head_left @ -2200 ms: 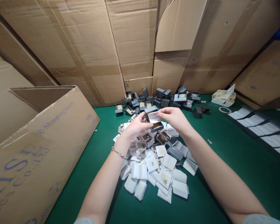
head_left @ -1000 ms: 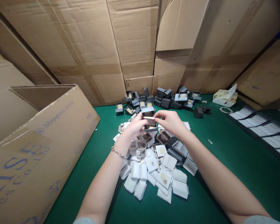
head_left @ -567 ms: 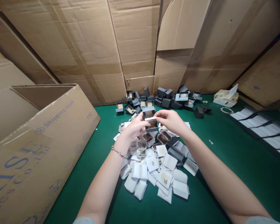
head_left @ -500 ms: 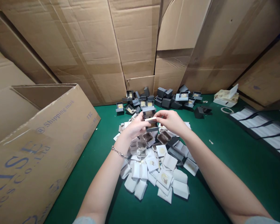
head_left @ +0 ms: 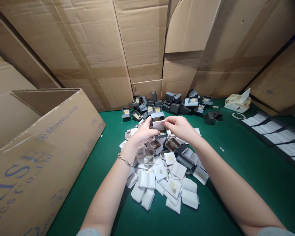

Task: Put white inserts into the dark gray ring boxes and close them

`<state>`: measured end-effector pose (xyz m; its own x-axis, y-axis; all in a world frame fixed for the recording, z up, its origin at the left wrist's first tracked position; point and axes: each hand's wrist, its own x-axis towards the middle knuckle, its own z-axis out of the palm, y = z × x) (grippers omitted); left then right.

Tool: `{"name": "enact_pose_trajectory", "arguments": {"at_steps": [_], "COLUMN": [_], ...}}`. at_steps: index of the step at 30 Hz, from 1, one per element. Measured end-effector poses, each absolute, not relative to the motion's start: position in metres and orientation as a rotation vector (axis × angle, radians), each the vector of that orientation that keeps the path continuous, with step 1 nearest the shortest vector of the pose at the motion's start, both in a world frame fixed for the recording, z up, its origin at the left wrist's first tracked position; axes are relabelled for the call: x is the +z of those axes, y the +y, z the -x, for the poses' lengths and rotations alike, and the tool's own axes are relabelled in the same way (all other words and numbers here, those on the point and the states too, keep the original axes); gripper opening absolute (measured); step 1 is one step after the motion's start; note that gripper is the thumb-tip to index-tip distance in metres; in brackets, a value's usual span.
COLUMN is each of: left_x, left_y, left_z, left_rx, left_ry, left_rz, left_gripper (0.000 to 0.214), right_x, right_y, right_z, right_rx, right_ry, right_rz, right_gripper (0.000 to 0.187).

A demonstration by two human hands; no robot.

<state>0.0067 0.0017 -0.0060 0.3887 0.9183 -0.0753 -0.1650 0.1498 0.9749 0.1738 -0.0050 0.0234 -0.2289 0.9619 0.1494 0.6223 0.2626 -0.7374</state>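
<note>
My left hand (head_left: 145, 131) is closed around a small dark hinged box (head_left: 157, 115), held with its lid up above the pile. Pinched in the fingers of my right hand (head_left: 178, 127) is a small white padded insert (head_left: 158, 125), which stands upright at the box's opening, against the lid side. Part of the box's lower half is hidden by my left thumb. Below both hands lies a heap of white padded inserts (head_left: 147, 179) and greyish inserts (head_left: 156, 146), some bearing a gold print.
Dark small boxes (head_left: 175, 108), several open, line the back by the cardboard wall (head_left: 145, 42). A large carton (head_left: 51, 144) stands at left. On the right are a tissue pack (head_left: 238, 104), a tape ring (head_left: 239, 116) and a tray of white pieces (head_left: 272, 131) on the green table (head_left: 236, 183).
The white insert has tipped from nearly flat to upright, so its broad face now shows in front of the lid. Both hands stay in nearly the same place.
</note>
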Motion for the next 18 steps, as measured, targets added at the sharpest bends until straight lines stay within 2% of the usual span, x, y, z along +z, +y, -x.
{"name": "enact_pose_trajectory", "arguments": {"at_steps": [5, 11, 18], "left_x": [-0.009, -0.012, -0.011], "left_y": [0.004, 0.007, 0.004], "left_z": [-0.008, -0.012, -0.019], "left_rx": [0.953, 1.019, 1.065], "left_ry": [0.842, 0.937, 1.039], "left_rz": [-1.200, -1.230, -1.143], "left_gripper": [0.059, 0.046, 0.040], "right_x": [0.023, 0.018, 0.015], "right_y": [-0.006, -0.005, -0.004], "right_z": [-0.171, -0.169, -0.170], "right_rx": [0.697, 0.501, 0.476], "right_ry": [-1.958, -1.998, -2.046], "right_rz": [1.498, 1.494, 1.457], "right_gripper": [0.025, 0.021, 0.021]}}
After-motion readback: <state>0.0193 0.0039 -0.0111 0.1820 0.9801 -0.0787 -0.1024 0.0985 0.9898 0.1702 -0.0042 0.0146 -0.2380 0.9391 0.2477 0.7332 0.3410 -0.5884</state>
